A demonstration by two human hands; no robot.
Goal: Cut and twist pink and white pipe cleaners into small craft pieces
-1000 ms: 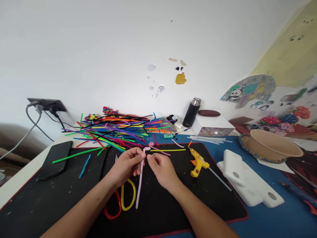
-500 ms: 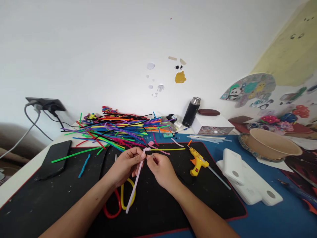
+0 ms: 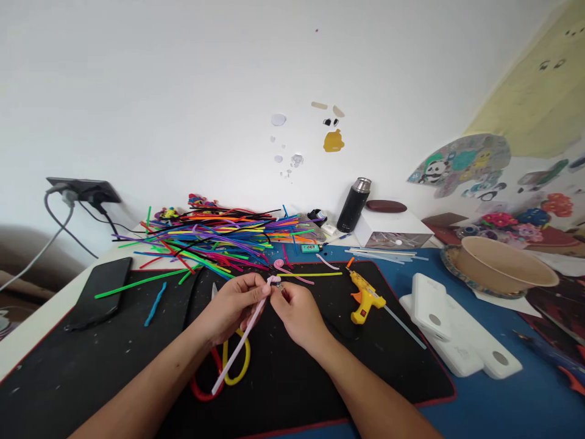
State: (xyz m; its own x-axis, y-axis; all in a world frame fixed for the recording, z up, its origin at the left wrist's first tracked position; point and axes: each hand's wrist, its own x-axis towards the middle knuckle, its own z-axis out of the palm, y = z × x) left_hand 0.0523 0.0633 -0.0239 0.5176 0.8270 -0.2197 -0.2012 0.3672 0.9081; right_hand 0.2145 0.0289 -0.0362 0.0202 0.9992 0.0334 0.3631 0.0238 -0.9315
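Left hand (image 3: 231,308) pinches pale pink stem (image 3: 241,342) near its bent tip, presumably for steadiness, tail slanting over scissors (image 3: 248,353); right hand (image 3: 299,314) bunched close beside tip, can't tell what it grips.

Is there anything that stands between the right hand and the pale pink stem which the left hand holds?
Nothing visible stands in the way: the right hand is near the curled upper end of the pale pink stem, beside the left hand. The scissors lie under the stem's lower part, not between.
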